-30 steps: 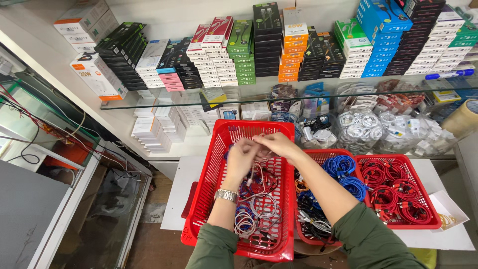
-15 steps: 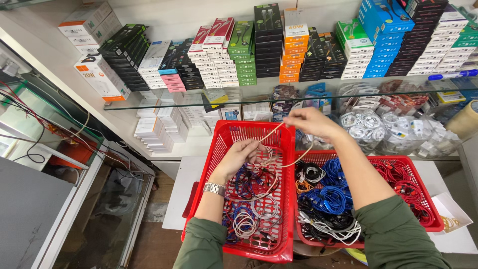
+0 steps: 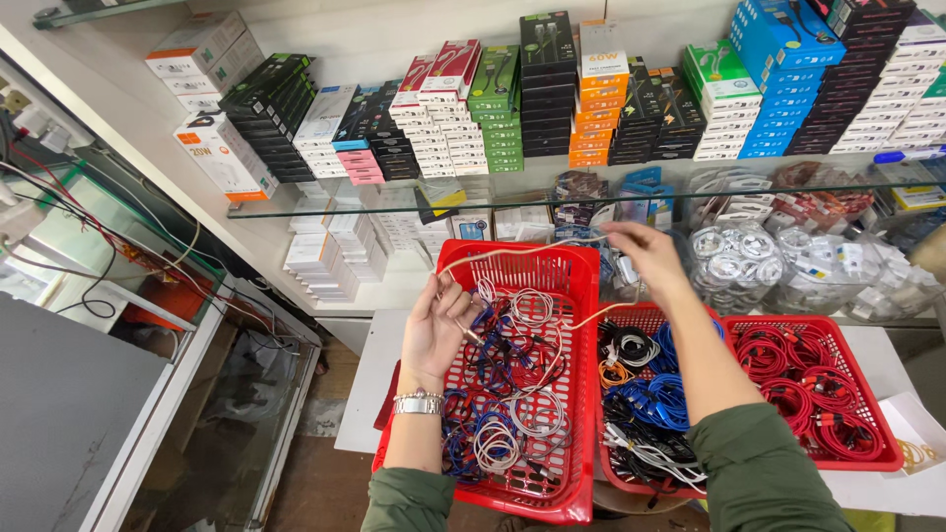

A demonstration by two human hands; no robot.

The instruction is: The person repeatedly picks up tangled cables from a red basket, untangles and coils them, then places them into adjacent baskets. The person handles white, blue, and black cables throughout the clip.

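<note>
Stacked flat boxes in white, green, black, orange and blue fill the shelf across the top of the frame. At centre, the left hand is half open with fingers pinching a pale cable over the left red basket. The right hand, upper centre, is closed on the cable's other end.

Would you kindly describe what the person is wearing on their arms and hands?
Both forearms are bare, with olive-green sleeves pushed up near the elbows. The left hand has a silver metal-link wristwatch at the wrist. The right hand wears nothing visible: no glove or watch.
</note>
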